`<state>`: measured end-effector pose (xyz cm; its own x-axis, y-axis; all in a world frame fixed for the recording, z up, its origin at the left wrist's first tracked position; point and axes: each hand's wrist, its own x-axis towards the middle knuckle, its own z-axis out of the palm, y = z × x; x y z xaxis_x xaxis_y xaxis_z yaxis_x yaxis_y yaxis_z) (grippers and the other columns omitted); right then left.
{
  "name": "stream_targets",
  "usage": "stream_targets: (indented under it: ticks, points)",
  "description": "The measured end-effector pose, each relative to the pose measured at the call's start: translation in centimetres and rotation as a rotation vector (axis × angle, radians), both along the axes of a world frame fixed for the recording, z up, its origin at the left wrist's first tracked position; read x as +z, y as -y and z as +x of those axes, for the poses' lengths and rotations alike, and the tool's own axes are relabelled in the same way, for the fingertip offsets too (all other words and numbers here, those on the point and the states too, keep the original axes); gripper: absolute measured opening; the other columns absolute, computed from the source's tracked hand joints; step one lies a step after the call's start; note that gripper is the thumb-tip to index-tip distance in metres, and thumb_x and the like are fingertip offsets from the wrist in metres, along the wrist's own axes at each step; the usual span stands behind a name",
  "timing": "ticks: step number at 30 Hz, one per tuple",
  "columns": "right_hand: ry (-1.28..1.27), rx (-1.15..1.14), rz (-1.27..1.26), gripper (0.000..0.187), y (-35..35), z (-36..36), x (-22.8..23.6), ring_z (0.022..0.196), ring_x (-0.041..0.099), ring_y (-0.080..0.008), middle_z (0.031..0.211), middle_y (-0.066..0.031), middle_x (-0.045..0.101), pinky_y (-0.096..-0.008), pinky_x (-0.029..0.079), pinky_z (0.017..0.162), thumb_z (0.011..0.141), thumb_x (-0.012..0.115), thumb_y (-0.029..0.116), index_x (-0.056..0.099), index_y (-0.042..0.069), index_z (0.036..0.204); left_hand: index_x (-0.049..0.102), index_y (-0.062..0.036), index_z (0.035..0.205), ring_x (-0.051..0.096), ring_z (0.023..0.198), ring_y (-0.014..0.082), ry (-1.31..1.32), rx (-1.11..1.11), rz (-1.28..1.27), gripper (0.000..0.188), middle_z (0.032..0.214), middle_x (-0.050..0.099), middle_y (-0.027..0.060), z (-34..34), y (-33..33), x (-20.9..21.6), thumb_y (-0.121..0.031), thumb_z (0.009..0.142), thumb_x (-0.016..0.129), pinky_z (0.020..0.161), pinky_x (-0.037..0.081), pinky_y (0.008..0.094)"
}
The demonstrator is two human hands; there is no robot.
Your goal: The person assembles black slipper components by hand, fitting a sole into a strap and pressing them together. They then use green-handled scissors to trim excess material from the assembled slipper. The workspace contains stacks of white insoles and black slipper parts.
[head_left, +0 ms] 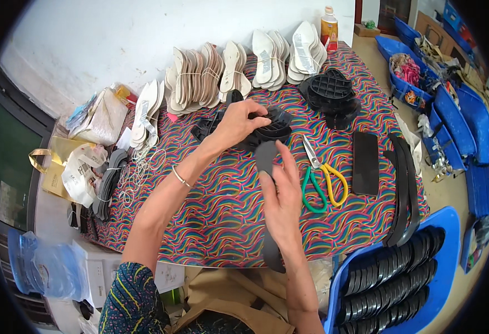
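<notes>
My left hand (239,125) is closed, thumb and finger bent together at a pile of black moulded sole pieces with gridded undersides (275,123). It seems to grip one of them, though the hand partly covers the contact. Just below, my right hand (282,195) holds a long dark grey sole strip (265,156) between thumb and fingers. The strip's upper end reaches the pile, and its lower end hangs past the palm at the table's near edge. Right of that hand lie scissors (319,178) with one green and one yellow handle, blades pointing away.
Bundled pale insoles (194,78) stand along the wall. More black gridded pieces (331,94) lie at the far right. A black phone (365,163) and dark strips (403,189) are nearer. Below right, a blue bin (449,245) holds black curved pieces. String (138,172) lies left.
</notes>
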<state>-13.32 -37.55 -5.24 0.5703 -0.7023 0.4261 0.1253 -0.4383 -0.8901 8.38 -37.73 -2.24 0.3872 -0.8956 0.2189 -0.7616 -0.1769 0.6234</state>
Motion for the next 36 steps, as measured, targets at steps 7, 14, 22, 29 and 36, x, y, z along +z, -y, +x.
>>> stream_targets:
  ticks: [7,14,22,29,36]
  points:
    - [-0.213,-0.101,-0.412,0.012,-0.7,2.2,-3.9,0.136,0.034,-0.0476,0.148,-0.0315,0.034,-0.0599,0.030,0.109,0.079,0.063,0.001,0.063,-0.007,0.087,0.072,0.0040,0.100,0.064,0.083,0.0196,0.107,0.022,0.035,0.030,0.089,0.069,0.0117,-1.7,-1.0,0.6,-0.022,0.086,0.074,0.076,0.050,0.0331]
    - [-0.239,-0.053,-0.410,0.012,-0.7,1.7,-4.7,0.130,0.039,-0.0439,0.148,-0.0251,0.035,-0.0577,0.032,0.107,0.077,0.064,0.000,0.063,-0.007,0.087,0.071,0.0028,0.106,0.064,0.081,0.0201,0.035,-0.025,0.208,0.042,0.085,0.069,0.0125,-1.2,0.4,2.3,-0.033,0.085,0.076,0.070,0.049,0.0337]
    - [-0.137,-0.131,-0.288,0.011,-0.3,2.3,-4.3,0.131,0.039,-0.0514,0.145,-0.0278,0.040,-0.0563,0.035,0.107,0.085,0.056,0.000,0.061,-0.010,0.086,0.072,-0.0035,0.106,0.060,0.091,0.0334,0.444,-0.279,0.283,0.052,0.092,0.064,0.0149,-1.1,1.2,1.7,-0.044,0.074,0.080,0.080,0.048,0.0431]
    - [0.055,-0.205,-0.217,0.015,1.4,3.7,-5.1,0.129,0.041,-0.0511,0.141,-0.0316,0.043,-0.0550,0.038,0.103,0.094,0.052,0.006,0.054,-0.006,0.103,0.072,-0.0029,0.100,0.057,0.100,0.0321,0.421,-0.272,0.259,0.047,0.095,0.063,0.0131,-0.5,1.5,1.2,-0.039,0.072,0.081,0.086,0.045,0.0416]
    - [-0.031,-0.158,-0.205,0.010,1.6,3.8,-6.2,0.135,0.041,-0.0407,0.146,-0.0274,0.041,-0.0548,0.044,0.095,0.090,0.053,0.002,0.051,-0.004,0.098,0.074,-0.0012,0.097,0.058,0.100,0.0280,0.242,-0.228,0.363,0.041,0.096,0.064,0.0133,-0.4,1.8,2.1,-0.034,0.074,0.081,0.087,0.045,0.0374]
